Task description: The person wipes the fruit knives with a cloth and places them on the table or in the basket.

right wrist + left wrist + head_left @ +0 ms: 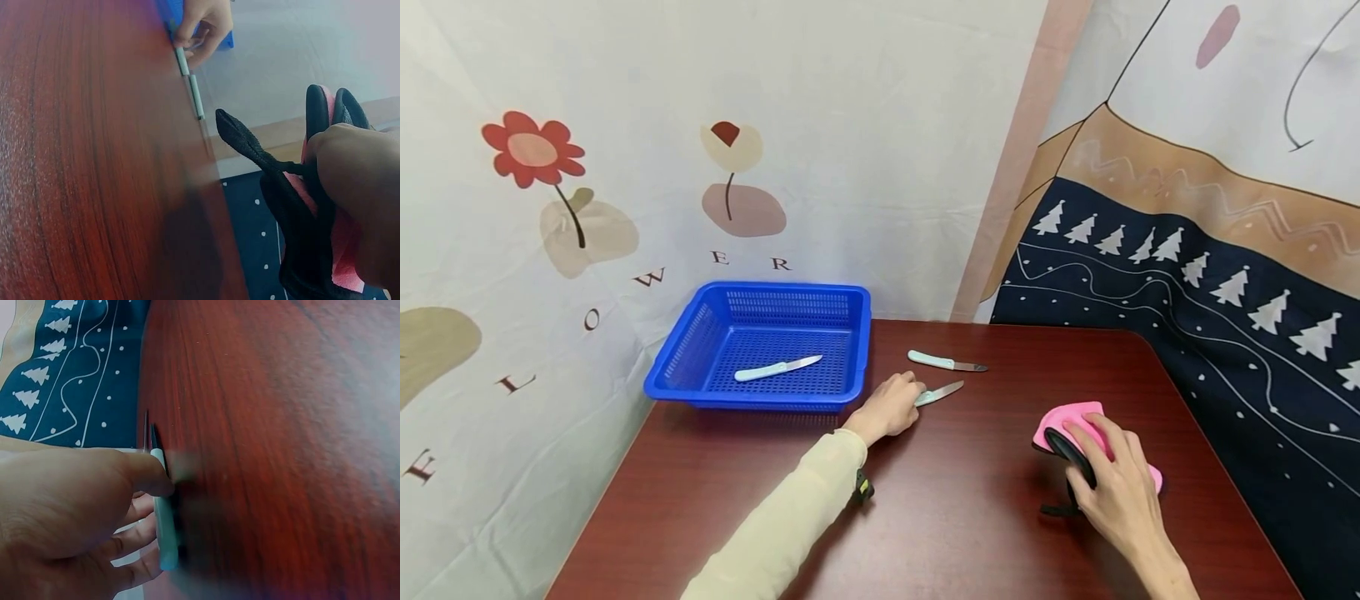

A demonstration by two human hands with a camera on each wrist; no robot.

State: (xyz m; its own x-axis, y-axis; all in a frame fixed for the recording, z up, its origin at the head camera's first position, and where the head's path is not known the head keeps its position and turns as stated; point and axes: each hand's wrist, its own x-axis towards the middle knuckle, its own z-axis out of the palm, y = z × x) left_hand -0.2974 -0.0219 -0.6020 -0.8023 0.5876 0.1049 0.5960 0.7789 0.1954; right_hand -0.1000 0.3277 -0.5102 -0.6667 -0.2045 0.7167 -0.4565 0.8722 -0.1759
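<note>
My left hand (891, 406) is at the table's middle, thumb and fingers pinching the pale green handle of a small knife (942, 392). In the left wrist view, the thumb lies across that knife's handle (165, 534), low against the tabletop. Just beyond it lies a second knife (931, 359) with the same pale handle, its blade toward the right. My right hand (1116, 479) grips a pink fabric piece (1075, 417) with black trim and a black strap, held over the table's right side. The right wrist view shows its black edging (300, 244); its exact kind I cannot tell.
A blue plastic basket (658, 375) with perforated sides stands at the table's back left. Inside it lies another pale-handled knife (763, 372). The reddish-brown table (955, 517) meets a printed cloth backdrop (887, 125) behind and a dark tree-patterned cloth (1225, 350) at the right.
</note>
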